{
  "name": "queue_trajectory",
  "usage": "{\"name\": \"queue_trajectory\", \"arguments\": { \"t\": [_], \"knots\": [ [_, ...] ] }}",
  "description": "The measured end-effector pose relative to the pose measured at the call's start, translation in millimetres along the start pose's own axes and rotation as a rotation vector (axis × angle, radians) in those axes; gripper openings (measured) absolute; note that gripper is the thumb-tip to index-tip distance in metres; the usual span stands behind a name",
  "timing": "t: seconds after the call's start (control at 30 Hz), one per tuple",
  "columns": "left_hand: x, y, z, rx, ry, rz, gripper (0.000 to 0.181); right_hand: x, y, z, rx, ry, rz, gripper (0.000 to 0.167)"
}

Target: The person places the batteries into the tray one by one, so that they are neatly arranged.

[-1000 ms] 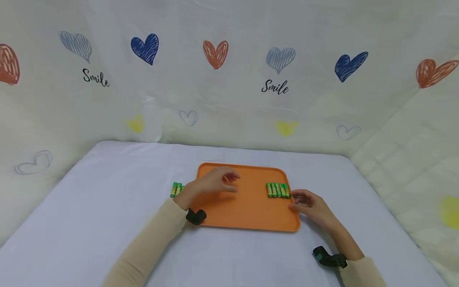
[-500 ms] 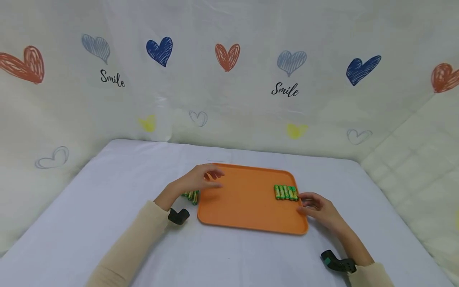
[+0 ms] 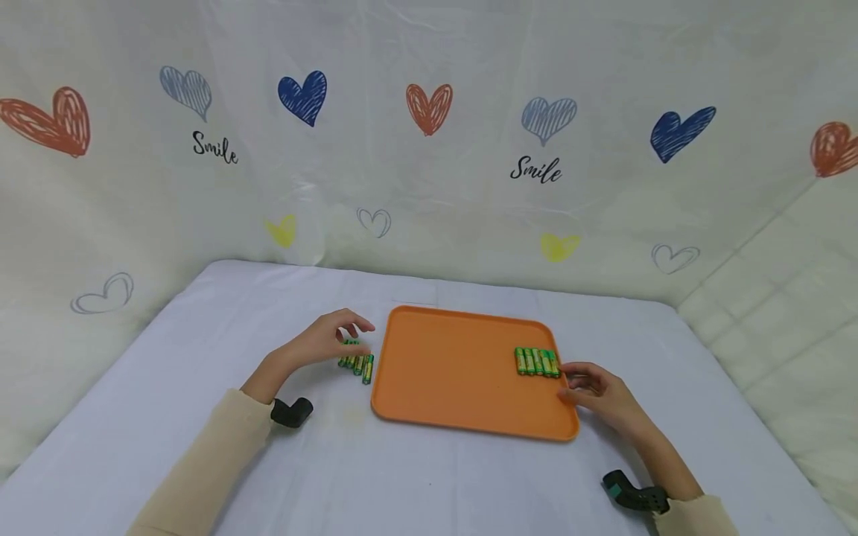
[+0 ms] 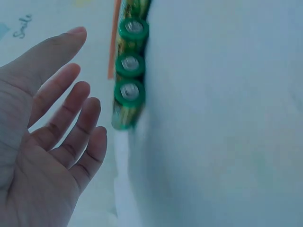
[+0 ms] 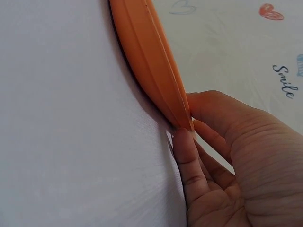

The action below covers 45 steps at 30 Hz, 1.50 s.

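My left hand (image 3: 325, 339) is over the near-left batteries (image 3: 368, 370), which stand in a row on the cloth beside the orange tray (image 3: 456, 402). In the left wrist view the hand (image 4: 57, 127) has its fingers relaxed and parted, holding nothing, with the green-ended batteries (image 4: 130, 65) just beyond the fingertips. At the tray's right side my right hand (image 3: 603, 391) has its fingertips on the rim. The right wrist view shows the hand (image 5: 227, 156) pinching the tray's edge (image 5: 154, 56) between thumb and finger. Several green batteries (image 3: 529, 362) lie side by side inside the tray, near that hand.
A white cloth (image 3: 322, 476) covers the table beneath the tray. Behind it hangs a pale backdrop (image 3: 469, 246) printed with hearts and words. Each wrist carries a black band, the left one (image 3: 291, 413) and the right one (image 3: 633, 495).
My left hand has moved left from above the tray to the batteries outside it. My right hand has stayed at the tray's right rim. The head view has shifted slightly.
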<state>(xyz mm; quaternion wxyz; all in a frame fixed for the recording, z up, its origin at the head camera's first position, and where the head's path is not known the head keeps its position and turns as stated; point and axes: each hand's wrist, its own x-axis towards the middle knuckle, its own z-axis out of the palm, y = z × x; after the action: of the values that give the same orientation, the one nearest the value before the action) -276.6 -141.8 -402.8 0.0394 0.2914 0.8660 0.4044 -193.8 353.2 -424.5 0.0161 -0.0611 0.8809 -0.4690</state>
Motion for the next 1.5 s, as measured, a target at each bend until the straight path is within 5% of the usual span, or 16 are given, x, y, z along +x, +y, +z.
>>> {"name": "queue_trajectory", "arguments": {
  "t": [0.6, 0.83, 1.17, 1.5],
  "knots": [
    [-23.9, -22.8, -9.4, 0.052, -0.042, -0.122, 0.055, -1.8, -3, 0, 0.008, -0.001, 0.004, 0.050],
    [-24.4, -22.5, -9.3, 0.078, -0.050, -0.101, 0.053, -1.9, -2, 1, 0.003, 0.006, 0.006, 0.049],
    [-24.7, -20.4, -10.7, 0.053, -0.035, -0.167, 0.055, -2.6, 0, 2, -0.001, 0.007, 0.003, 0.050],
    [-27.4, -13.2, -14.0, 0.008, 0.003, -0.124, 0.054, -3.5, -1, 2, 0.014, 0.002, -0.005, 0.048]
  ]
}}
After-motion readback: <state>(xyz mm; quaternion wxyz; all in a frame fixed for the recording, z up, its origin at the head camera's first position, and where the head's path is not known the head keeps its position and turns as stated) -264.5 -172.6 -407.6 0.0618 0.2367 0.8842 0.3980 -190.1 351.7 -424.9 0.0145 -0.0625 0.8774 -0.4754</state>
